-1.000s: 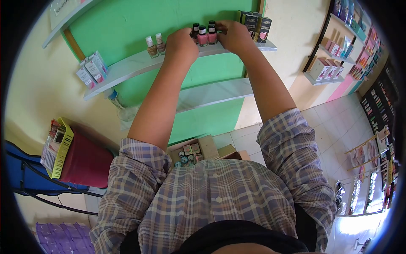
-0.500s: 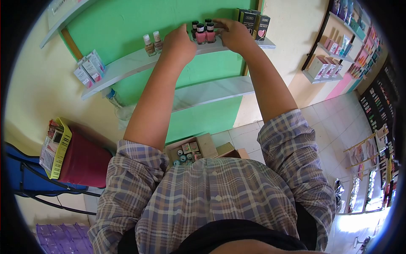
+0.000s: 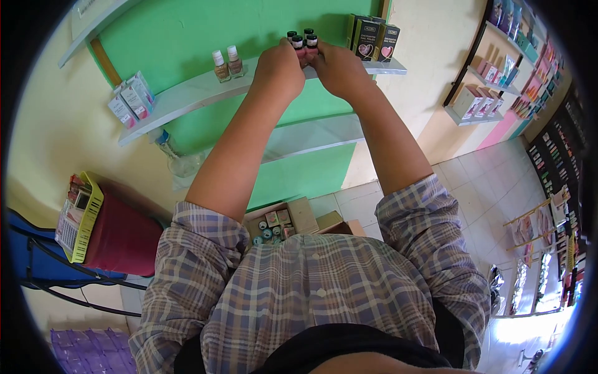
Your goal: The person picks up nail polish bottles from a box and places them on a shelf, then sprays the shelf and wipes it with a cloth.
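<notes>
**Closer together now**

Start at the left. Some white boxes [image 3: 132, 100] stand at the end of the long shelf [image 3: 187, 96]. Next come two tan bottles with white caps [image 3: 221, 67], side by side. No hand is touching them.

Then comes the left hand [image 3: 280, 70]. A moment ago it was right next to the tan pair. Now it has moved to the right, so there is a bit of bare shelf between them.

Next is the bunch of four black-capped bottles [image 3: 298, 45]. They are at the shelf, between the two hands, with two caps in front and two behind. Half a second ago the pink glass in front was easy to see. Now the hands cover most of it. The bottoms are hidden, so I can't tell if they all sit on the shelf.

The right hand [image 3: 339, 67] is on the other side. It has come in too. Each grip is curled in at its side of the bunch, but most fingertips are hidden, so I can't tell if either one is pinching tight.

That means the work is all at this bunch now, with a hand on each side.

Last, at the right end, stand the black nail polish boxes [image 3: 376, 42], apart from both hands.
</notes>
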Action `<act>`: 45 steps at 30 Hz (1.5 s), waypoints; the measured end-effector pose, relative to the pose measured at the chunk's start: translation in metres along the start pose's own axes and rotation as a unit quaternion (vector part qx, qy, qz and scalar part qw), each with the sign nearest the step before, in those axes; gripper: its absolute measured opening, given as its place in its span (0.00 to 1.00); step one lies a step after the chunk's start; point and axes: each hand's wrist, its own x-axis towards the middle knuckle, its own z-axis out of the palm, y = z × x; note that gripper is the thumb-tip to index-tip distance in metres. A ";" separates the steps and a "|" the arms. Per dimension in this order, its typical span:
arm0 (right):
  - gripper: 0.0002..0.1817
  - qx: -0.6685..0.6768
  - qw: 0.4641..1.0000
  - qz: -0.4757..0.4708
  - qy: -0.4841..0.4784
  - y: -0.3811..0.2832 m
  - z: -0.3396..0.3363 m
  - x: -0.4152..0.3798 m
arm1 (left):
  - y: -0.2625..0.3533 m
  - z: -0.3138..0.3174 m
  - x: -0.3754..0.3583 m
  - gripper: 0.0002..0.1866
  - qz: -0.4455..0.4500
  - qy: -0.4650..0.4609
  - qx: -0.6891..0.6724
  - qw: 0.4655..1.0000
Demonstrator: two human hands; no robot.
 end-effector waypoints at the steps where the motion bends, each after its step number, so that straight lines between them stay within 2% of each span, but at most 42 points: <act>1: 0.27 -0.013 1.000 0.010 0.005 -0.001 0.001 -0.001 | -0.001 0.001 0.001 0.11 0.021 0.003 0.003 1.000; 12: 0.24 -0.008 0.999 0.021 0.029 -0.002 0.002 -0.004 | -0.001 -0.004 0.010 0.10 0.002 -0.039 0.030 0.999; 14: 0.11 0.019 0.998 0.012 0.051 -0.007 -0.002 -0.006 | -0.001 -0.008 0.009 0.10 0.002 -0.052 0.037 0.998; 17: 0.11 0.029 0.998 0.016 0.050 -0.005 -0.003 -0.006 | -0.002 -0.008 0.007 0.10 0.000 -0.058 0.017 0.998; 20: 0.14 0.053 0.997 0.018 0.049 -0.001 -0.005 -0.005 | -0.002 -0.005 0.005 0.15 -0.014 -0.045 0.018 0.999; 22: 0.17 0.053 0.995 0.005 0.083 0.004 -0.001 -0.006 | -0.002 -0.001 -0.001 0.19 0.004 0.033 0.061 0.998; 23: 0.20 0.054 0.992 -0.007 0.117 0.007 0.001 -0.007 | -0.003 0.001 -0.005 0.19 0.004 0.032 0.061 0.998; 25: 0.21 0.052 0.991 -0.012 0.125 0.002 -0.004 -0.011 | -0.004 0.003 -0.011 0.21 0.025 0.088 0.049 0.995; 26: 0.23 0.049 0.990 -0.018 0.132 -0.001 -0.007 -0.013 | -0.005 0.005 -0.013 0.21 0.026 0.086 0.048 0.995; 28: 0.22 0.056 0.988 -0.014 0.141 -0.004 -0.007 -0.013 | -0.005 0.006 -0.016 0.21 0.052 0.108 0.020 0.993; 32: 0.16 0.053 0.982 0.011 0.182 -0.002 0.001 -0.013 | 0.001 0.003 -0.013 0.24 0.037 0.101 0.002 0.994; 35: 0.16 0.021 0.975 0.003 0.223 0.002 0.003 -0.014 | 0.007 0.000 -0.012 0.26 0.021 0.092 -0.008 0.996; 37: 0.16 0.019 0.976 0.012 0.216 0.001 -0.001 -0.017 | 0.004 0.004 -0.009 0.31 0.031 0.113 0.028 0.993; 45: 0.19 0.022 0.982 0.035 0.185 -0.004 -0.012 -0.021 | 0.010 0.002 -0.009 0.29 0.027 0.095 0.012 0.995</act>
